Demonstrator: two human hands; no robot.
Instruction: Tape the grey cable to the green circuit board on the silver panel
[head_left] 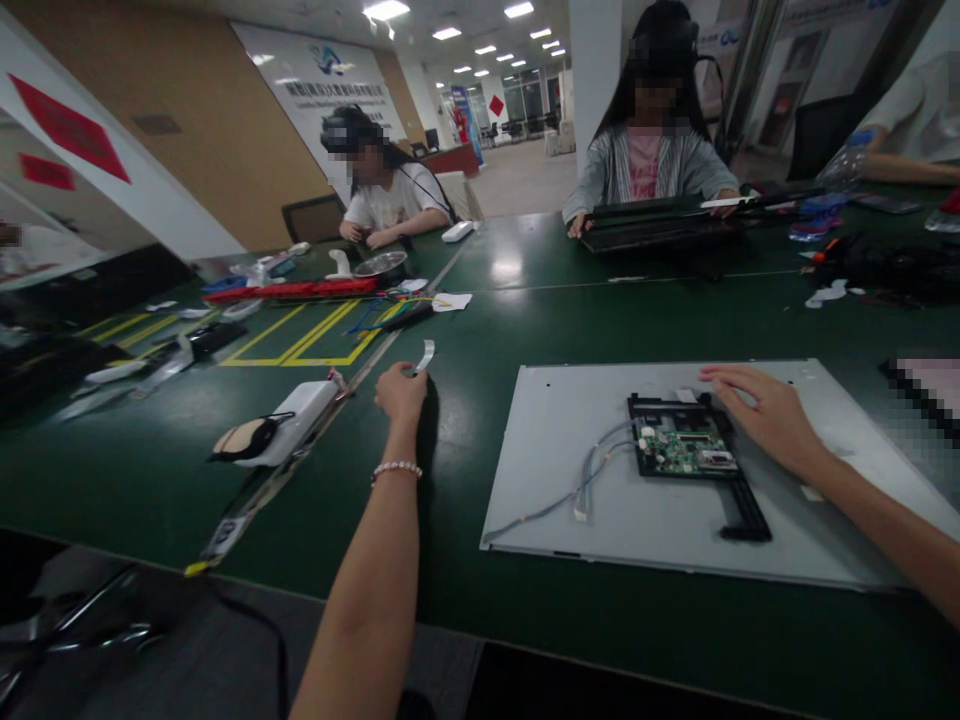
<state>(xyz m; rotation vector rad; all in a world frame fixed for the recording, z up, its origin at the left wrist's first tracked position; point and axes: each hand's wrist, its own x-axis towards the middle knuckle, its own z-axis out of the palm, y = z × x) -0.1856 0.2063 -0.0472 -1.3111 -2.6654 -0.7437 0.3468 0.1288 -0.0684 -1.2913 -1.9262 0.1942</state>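
My left hand [403, 392] is over the green table with a small whitish strip [426, 356] pinched at its fingertips; it looks like a piece of tape. A flat grey metal panel [555, 420] lies to the right. On it sits a black plastic frame [750, 505] holding a green circuit board [675, 450], with thin grey cables [577, 490] trailing left. Fingers stretched out, my right hand [765, 410] hovers by the frame's upper right corner. Whether its fingertips touch the frame or panel, I cannot tell. A small pale piece [685, 395] shows at the frame's top edge.
A white power strip [289, 430] with a coiled black cord lies left of my left arm. Farther left are yellow tape lines [322, 345] and a red bar [292, 290]. Across the table, one person [652, 150] handles a black panel [660, 230]; another [390, 190] sits farther left.
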